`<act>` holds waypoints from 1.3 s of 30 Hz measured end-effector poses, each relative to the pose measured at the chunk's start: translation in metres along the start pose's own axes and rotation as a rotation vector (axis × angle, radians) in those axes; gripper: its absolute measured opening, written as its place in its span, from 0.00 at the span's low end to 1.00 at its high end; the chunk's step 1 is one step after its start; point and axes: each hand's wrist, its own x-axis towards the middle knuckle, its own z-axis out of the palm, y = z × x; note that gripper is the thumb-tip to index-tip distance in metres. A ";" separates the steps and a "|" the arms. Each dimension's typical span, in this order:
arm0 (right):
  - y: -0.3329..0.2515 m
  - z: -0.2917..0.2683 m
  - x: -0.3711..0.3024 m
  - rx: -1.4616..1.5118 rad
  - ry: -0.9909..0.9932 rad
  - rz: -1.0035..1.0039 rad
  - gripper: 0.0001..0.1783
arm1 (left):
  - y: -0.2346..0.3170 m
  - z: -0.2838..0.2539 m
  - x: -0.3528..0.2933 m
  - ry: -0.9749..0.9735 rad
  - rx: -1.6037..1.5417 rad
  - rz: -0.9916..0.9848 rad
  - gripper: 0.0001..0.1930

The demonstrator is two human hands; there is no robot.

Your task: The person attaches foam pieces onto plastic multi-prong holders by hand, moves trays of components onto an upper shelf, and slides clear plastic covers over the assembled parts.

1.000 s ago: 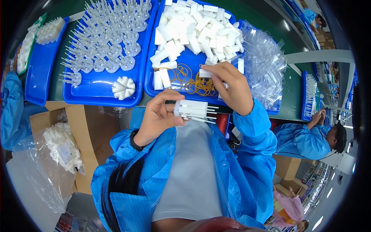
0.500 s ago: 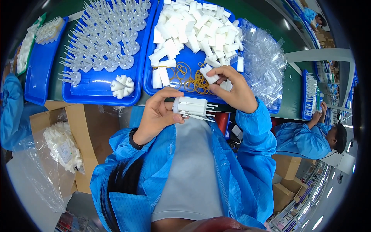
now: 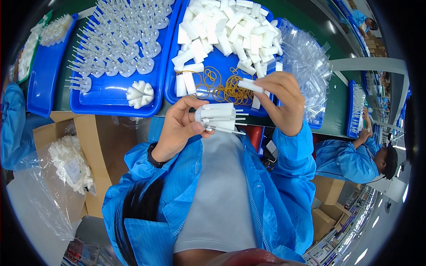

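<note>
My left hand is closed round the base of a white pronged holder, tilted so that its thin prongs point right. White foam blocks sit among the prongs. To the right, my right hand pinches a single white foam block between thumb and fingers, above the tangle of yellow rubber bands. The bands lie in a blue tray beneath a heap of white foam blocks. The block and the holder are apart.
On the left, a blue tray carries rows of pronged holders and a round white piece. Clear plastic strips are piled at the right. A cardboard box stands below the bench at left; a co-worker sits at right.
My right hand has shifted a little right, and the foam block in it is now turned more lengthwise. My left hand with the holder has tilted slightly and risen.
</note>
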 end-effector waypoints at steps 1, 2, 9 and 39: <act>-0.003 -0.006 -0.001 0.018 0.019 -0.018 0.12 | -0.001 0.001 0.000 0.013 0.009 0.014 0.20; -0.006 -0.013 -0.002 0.035 0.041 -0.034 0.13 | -0.001 0.001 0.001 0.024 0.019 0.025 0.20; -0.013 -0.026 -0.008 0.099 0.103 -0.359 0.15 | -0.005 -0.001 0.001 0.026 0.042 0.038 0.25; -0.045 -0.037 -0.002 -0.533 -0.167 -0.814 0.19 | 0.002 0.005 -0.001 -0.001 -0.016 -0.043 0.20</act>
